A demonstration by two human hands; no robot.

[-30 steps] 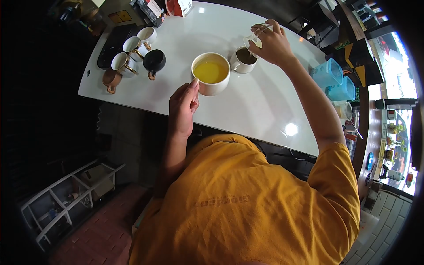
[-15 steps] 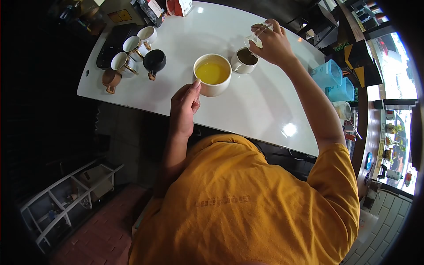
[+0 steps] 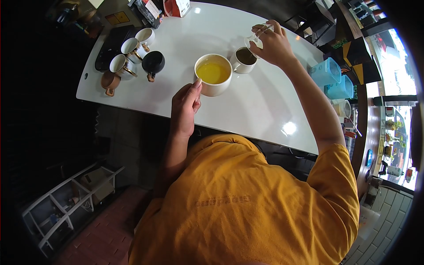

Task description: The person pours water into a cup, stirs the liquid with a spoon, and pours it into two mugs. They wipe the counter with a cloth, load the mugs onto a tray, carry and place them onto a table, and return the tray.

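— Now, what risk do I watch remotely?
— Left hand (image 3: 187,99) pinches the yellow-filled cup (image 3: 215,90) beside the small mug (image 3: 244,69); I judge a tilt could spill it. Right hand (image 3: 274,42) curls its fingers round a clear vessel (image 3: 251,41) above that mug; loose aim could drip.
— What differs?
— Cup sits slightly nearer the mug; both grips match.

Left hand (image 3: 187,106) closed, thumb uppermost, above the tabletop's (image 3: 260,106) near edge; right arm (image 3: 316,101) extended toward the far edge, right hand (image 3: 271,45) arched, fingers bent.
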